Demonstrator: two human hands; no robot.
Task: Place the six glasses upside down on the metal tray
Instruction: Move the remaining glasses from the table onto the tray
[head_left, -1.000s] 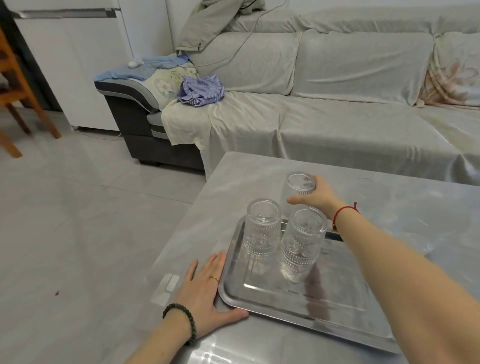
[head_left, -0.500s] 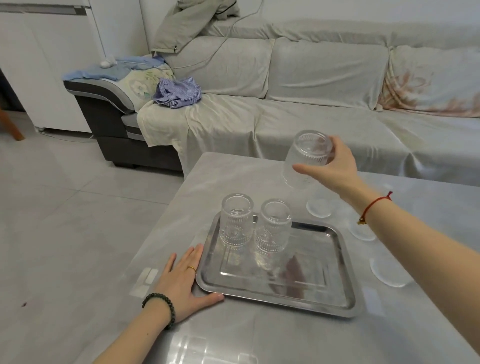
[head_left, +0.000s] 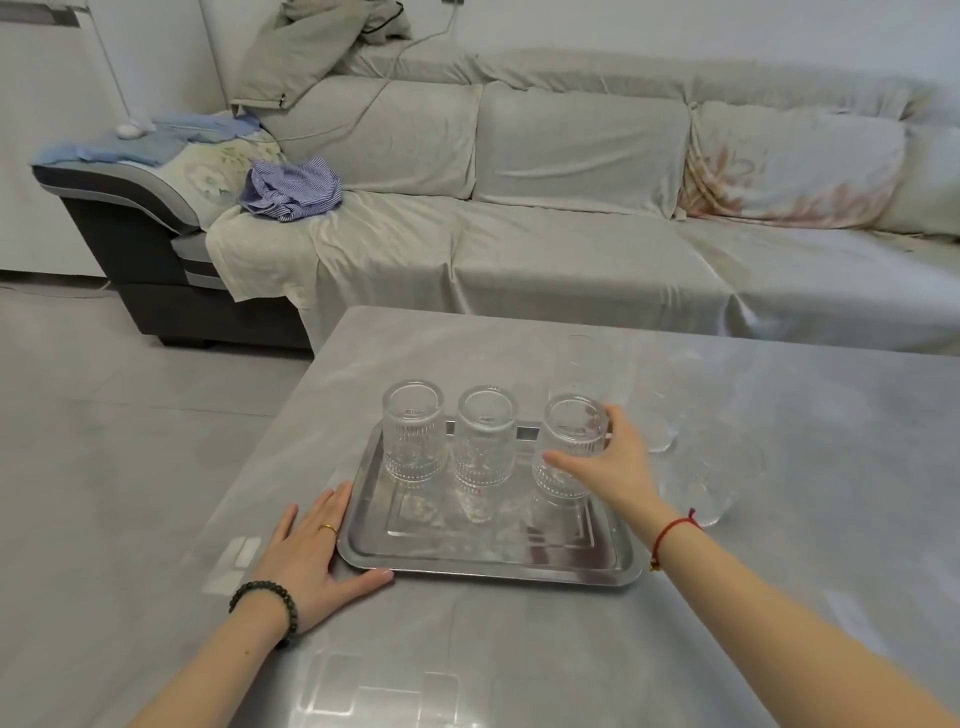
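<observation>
The metal tray (head_left: 483, 558) lies on the grey table. Three ribbed clear glasses stand upside down along its far side: left glass (head_left: 414, 434), middle glass (head_left: 485, 439), and a third glass (head_left: 569, 449) on the right. My right hand (head_left: 615, 462) wraps around the third glass, which rests on the tray. My left hand (head_left: 317, 556) lies flat on the table, thumb and fingers against the tray's near left corner. More clear glasses stand on the table right of the tray: one behind (head_left: 587, 364), one (head_left: 657, 415) beside my hand, one (head_left: 711, 478) nearest.
A sofa (head_left: 571, 218) draped in grey cloth runs behind the table (head_left: 779, 597). Blue striped cloth (head_left: 291, 189) lies on its left end. Tiled floor (head_left: 130, 441) opens to the left of the table's edge.
My right hand has brought the glass it held in the air down onto the tray, next to the two standing there. My left hand stays at the tray's corner.
</observation>
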